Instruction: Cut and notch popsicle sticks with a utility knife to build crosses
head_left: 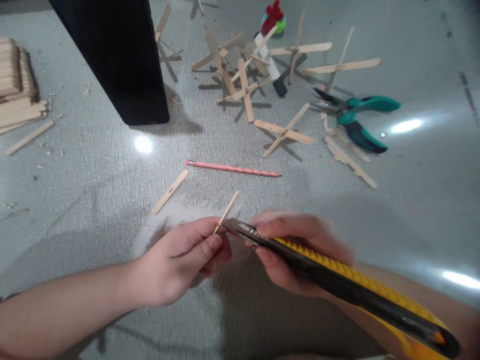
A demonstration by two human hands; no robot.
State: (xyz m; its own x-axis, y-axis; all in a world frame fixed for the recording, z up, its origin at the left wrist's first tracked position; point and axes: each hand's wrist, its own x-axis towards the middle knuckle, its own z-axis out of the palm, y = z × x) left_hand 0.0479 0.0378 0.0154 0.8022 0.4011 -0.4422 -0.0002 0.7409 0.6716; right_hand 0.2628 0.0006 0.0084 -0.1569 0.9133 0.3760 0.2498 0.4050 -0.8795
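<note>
My left hand (180, 257) pinches a thin wooden stick (226, 212) that slants up and to the right. My right hand (296, 250) grips a yellow and black utility knife (348, 282). The knife's blade tip rests against the stick near my left fingertips. Both hands hover low over the grey table (93, 200). A pale patch of wood dust lies under them.
A pink pencil (232, 169) and a loose flat stick (170, 191) lie just beyond my hands. Several crossed-stick pieces (285, 131), a marker (270, 67) and teal pliers (356, 117) sit farther back. A black box (120, 55) stands at the back left, stacked sticks (15, 85) at the far left.
</note>
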